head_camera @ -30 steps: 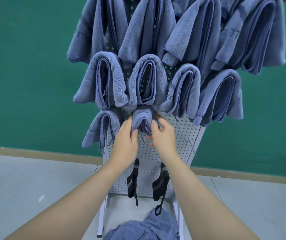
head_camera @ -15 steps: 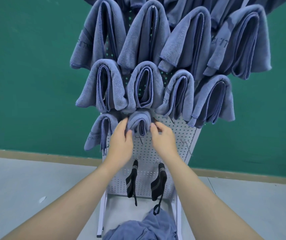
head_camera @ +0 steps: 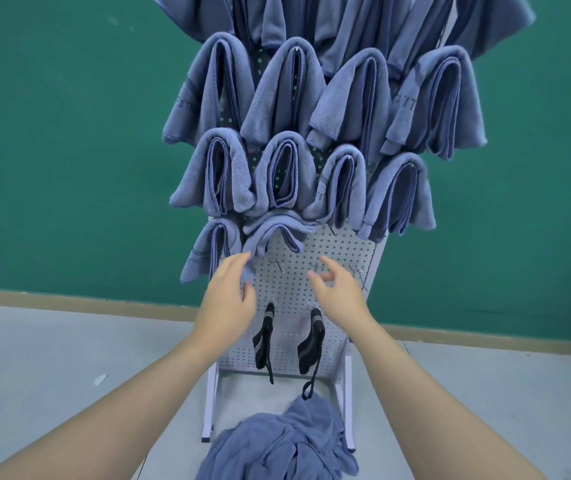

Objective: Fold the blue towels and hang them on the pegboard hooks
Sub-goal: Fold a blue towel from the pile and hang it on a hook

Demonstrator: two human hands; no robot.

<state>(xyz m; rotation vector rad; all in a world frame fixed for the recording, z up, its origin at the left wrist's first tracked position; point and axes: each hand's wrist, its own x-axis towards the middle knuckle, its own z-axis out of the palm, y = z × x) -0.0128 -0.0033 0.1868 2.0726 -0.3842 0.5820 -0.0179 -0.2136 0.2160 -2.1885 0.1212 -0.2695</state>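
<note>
a: grip state, both hands?

b: left hand (head_camera: pixel 228 296) loose, fingers relaxed and slightly curved, holding nothing. its fingertips (head_camera: pixel 242 259) lie at the lower left edge of the newly hung towel (head_camera: pixel 273 233); touching or just short of it, cannot tell. right hand (head_camera: pixel 337 289) also empty, fingers spread and loosely bent, apart from any cloth.

a: where is that towel relative to the hands?

b: just above and between them, draped over a hook on the pegboard (head_camera: pixel 339 251), splayed wider than its neighbours. directly left of the left hand hangs another folded towel (head_camera: pixel 207 251).

a: further out?

b: bare wire hooks (head_camera: pixel 358 273) sit just beyond the right hand's fingers. below both hands, two black straps (head_camera: pixel 265 336) hang from the board. above everything, rows of folded blue towels (head_camera: pixel 284 171) cover the upper board. near the forearms, at the foot of the stand, lies a heap of unfolded towels (head_camera: pixel 284 441) on the grey floor (head_camera: pixel 52 358). green wall (head_camera: pixel 69 133) behind.
</note>
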